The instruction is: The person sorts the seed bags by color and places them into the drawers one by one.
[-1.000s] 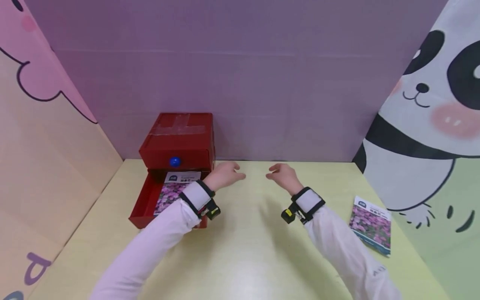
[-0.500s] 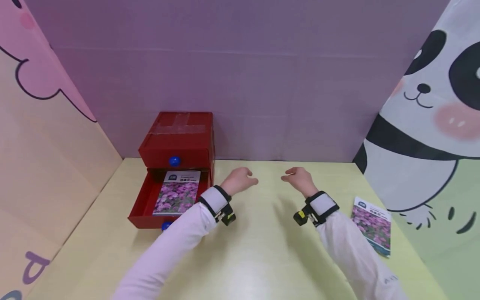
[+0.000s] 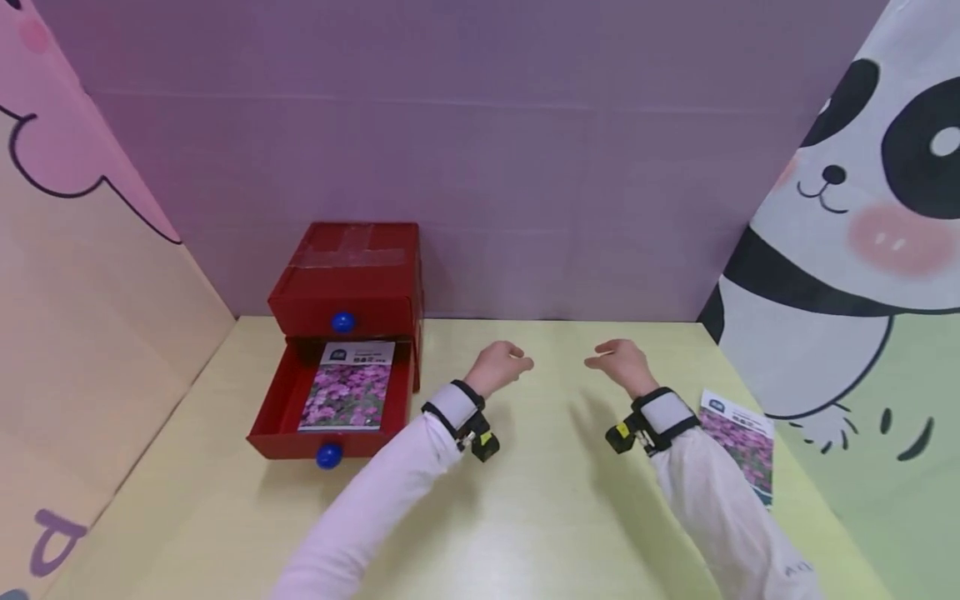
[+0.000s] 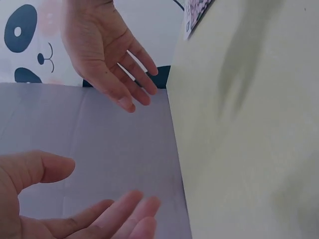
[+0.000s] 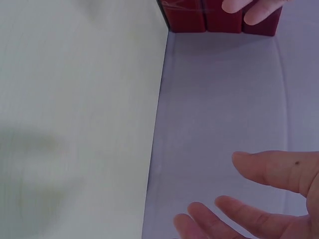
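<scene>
Both hands hover over the table with nothing in them, facing each other a short way apart. The left hand (image 3: 500, 367) is to the right of the red drawer box (image 3: 345, 283), its thumb and fingers spread in the left wrist view. Across from it, the right hand (image 3: 622, 367) has loosely extended fingers. Below the box's upper part a drawer (image 3: 273, 417) stands pulled out, with a blue knob (image 3: 328, 456) on its front. Inside lies a booklet (image 3: 347, 387) with pink flowers on its cover. A similar booklet (image 3: 742, 442) lies on the table at the right, partly covered by the right sleeve.
The pale yellow table (image 3: 525, 517) meets a purple back wall (image 3: 487, 167). A panda-printed panel (image 3: 825, 250) borders the right side, and a peach panel (image 3: 97, 333) the left. The upper drawer, with its own blue knob (image 3: 342, 322), is closed.
Both hands have moved right and slightly nearer the person. The left arm no longer covers the drawer's booklet and lower knob. The right sleeve now overlaps the right-hand booklet.
</scene>
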`<state>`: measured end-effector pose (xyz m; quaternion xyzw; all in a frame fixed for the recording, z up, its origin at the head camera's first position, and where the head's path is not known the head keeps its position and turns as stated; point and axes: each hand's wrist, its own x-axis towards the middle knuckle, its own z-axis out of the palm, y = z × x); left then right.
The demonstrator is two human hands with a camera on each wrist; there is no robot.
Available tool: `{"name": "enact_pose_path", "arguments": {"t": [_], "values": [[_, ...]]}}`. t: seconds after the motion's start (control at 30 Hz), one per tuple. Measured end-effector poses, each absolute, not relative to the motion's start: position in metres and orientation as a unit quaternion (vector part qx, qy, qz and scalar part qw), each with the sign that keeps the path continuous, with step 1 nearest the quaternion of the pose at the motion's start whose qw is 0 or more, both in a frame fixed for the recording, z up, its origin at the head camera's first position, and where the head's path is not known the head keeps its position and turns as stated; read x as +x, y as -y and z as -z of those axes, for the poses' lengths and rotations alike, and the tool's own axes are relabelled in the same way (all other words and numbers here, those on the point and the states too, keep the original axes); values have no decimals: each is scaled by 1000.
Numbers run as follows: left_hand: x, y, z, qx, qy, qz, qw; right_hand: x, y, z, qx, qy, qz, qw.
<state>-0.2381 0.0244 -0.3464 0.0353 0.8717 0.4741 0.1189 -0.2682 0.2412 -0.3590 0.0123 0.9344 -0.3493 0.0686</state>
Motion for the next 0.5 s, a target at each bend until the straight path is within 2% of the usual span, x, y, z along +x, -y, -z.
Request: {"name": "enact_pose_path", "arguments": {"t": [0.5], "values": [[-239, -61, 373, 13, -814, -565, 131, -263, -272, 365, 53, -917, 384, 99]]}}
